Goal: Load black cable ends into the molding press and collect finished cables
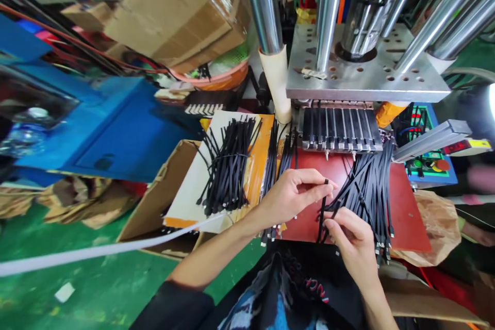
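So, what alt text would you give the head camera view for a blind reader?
Two bare hands work over a red mat: the left hand pinches one thin black cable, the right hand touches it lower down. More black cables lie around, below a steel press.

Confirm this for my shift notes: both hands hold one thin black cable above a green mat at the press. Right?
Not quite: the flat mat is red, not green. The head view shows the left hand and right hand holding one thin black cable above it, at the steel press.
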A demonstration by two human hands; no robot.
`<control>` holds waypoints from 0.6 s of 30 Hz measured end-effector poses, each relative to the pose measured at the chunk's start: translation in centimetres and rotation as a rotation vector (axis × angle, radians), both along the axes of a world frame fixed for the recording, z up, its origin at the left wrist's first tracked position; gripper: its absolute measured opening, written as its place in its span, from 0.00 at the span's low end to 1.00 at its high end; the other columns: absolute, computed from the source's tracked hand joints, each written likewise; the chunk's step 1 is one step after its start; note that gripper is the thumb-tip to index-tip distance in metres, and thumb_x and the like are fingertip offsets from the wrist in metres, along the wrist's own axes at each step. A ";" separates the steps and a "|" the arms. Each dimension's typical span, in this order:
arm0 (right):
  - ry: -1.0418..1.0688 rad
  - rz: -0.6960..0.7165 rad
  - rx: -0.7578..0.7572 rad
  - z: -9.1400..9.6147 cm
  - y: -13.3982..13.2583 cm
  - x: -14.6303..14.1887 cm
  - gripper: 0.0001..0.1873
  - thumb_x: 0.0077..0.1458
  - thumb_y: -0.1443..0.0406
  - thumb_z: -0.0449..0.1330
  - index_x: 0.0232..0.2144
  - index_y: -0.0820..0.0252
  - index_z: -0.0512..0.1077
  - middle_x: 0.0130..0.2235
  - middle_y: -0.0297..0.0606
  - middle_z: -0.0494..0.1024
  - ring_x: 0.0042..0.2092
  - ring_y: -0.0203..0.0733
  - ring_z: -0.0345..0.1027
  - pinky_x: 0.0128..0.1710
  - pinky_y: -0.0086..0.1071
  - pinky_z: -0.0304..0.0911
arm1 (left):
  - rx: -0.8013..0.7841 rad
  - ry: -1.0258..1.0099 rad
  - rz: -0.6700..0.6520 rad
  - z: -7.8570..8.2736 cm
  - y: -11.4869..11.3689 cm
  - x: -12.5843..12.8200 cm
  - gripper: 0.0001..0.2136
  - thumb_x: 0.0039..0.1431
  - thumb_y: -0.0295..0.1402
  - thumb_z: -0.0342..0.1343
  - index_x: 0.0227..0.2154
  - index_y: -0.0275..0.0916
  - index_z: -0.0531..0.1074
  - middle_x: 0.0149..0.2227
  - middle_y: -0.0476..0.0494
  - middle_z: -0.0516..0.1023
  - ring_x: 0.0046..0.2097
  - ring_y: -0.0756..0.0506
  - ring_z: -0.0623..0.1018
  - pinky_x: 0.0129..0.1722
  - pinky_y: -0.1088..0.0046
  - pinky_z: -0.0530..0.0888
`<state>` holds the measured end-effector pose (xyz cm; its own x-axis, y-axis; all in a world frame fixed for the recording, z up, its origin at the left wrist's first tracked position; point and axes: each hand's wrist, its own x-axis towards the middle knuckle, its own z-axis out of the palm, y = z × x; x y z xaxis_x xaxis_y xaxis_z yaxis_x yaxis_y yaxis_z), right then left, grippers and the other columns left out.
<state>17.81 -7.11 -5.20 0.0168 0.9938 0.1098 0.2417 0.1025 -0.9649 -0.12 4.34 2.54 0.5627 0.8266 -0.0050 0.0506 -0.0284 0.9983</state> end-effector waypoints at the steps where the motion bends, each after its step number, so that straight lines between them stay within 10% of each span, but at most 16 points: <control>1: 0.007 -0.039 0.025 0.0 0.0 0.2 0.07 0.68 0.65 0.63 0.42 0.53 0.83 0.34 0.34 0.76 0.30 0.34 0.68 0.29 0.29 0.62 | -0.013 -0.009 -0.002 0.0 -0.1 -0.1 0.11 0.69 0.36 0.62 0.34 0.36 0.84 0.38 0.42 0.85 0.43 0.47 0.83 0.45 0.74 0.76; 9: -0.060 -0.010 0.170 2.8 2.5 -0.6 0.09 0.66 0.68 0.64 0.31 0.55 0.77 0.30 0.31 0.71 0.28 0.34 0.61 0.27 0.29 0.57 | -0.064 -0.074 -0.011 0.1 0.0 -0.4 0.16 0.56 0.46 0.74 0.33 0.36 0.85 0.35 0.43 0.82 0.36 0.48 0.80 0.36 0.73 0.75; 18: -0.065 0.170 -0.148 0.7 2.2 -2.3 0.19 0.70 0.57 0.59 0.27 0.56 0.65 0.27 0.30 0.66 0.28 0.35 0.59 0.28 0.30 0.55 | 0.332 -0.006 0.194 -0.3 4.7 0.5 0.09 0.63 0.37 0.69 0.32 0.37 0.82 0.36 0.46 0.82 0.38 0.47 0.79 0.43 0.70 0.76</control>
<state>15.50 -4.94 -4.48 -0.1549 0.9870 -0.0422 0.2948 0.0054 -0.9555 0.40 9.07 2.24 0.3951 0.8736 0.2841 0.0805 -0.3410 0.9366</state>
